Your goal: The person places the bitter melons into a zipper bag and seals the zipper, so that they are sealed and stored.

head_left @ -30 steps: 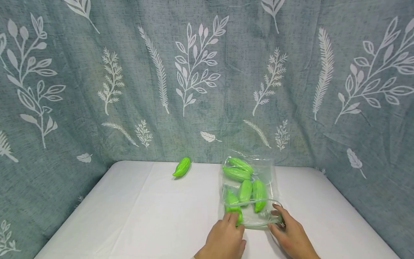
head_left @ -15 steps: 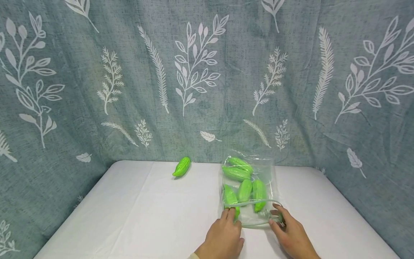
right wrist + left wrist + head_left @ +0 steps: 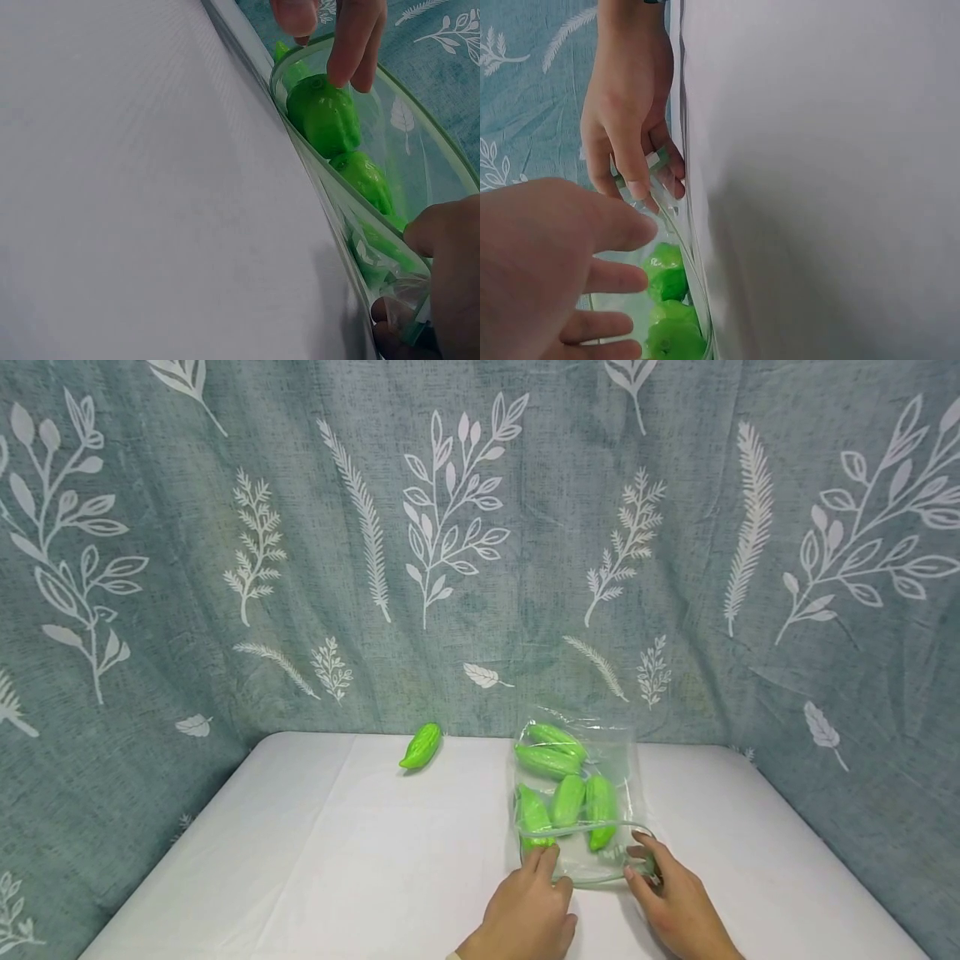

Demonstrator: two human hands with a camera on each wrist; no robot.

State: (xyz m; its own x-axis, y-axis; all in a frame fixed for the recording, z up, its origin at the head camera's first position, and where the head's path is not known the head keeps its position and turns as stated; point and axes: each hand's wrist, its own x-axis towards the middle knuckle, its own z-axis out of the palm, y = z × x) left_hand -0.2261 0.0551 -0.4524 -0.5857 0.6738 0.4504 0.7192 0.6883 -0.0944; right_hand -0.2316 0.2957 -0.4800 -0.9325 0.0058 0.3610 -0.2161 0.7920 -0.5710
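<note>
1. The near-left gourd (image 3: 534, 814) lies lengthwise in the clear bag (image 3: 588, 864), its near end just past the mouth. Compared with a second ago it has slid deeper, so I judge it now rests fully inside.
2. Beside it lie two more gourds, the middle gourd (image 3: 569, 800) and the right gourd (image 3: 601, 806), with a far pair (image 3: 547, 762) beyond – five bagged altogether.
3. The left hand (image 3: 528, 906) reaches in from the near side, fingers extended and parted, gripping nothing; its fingertips meet the gourd's near end, though actual contact is hard to confirm.
4. The right hand (image 3: 671, 893) grips the bag's right edge between thumb and curled fingers – its place is unchanged, and the mouth stands open.
5. The lone gourd (image 3: 422, 746) sits outside, well apart, toward the far edge of the white counter (image 3: 300, 860); that one looks unpacked.
</note>
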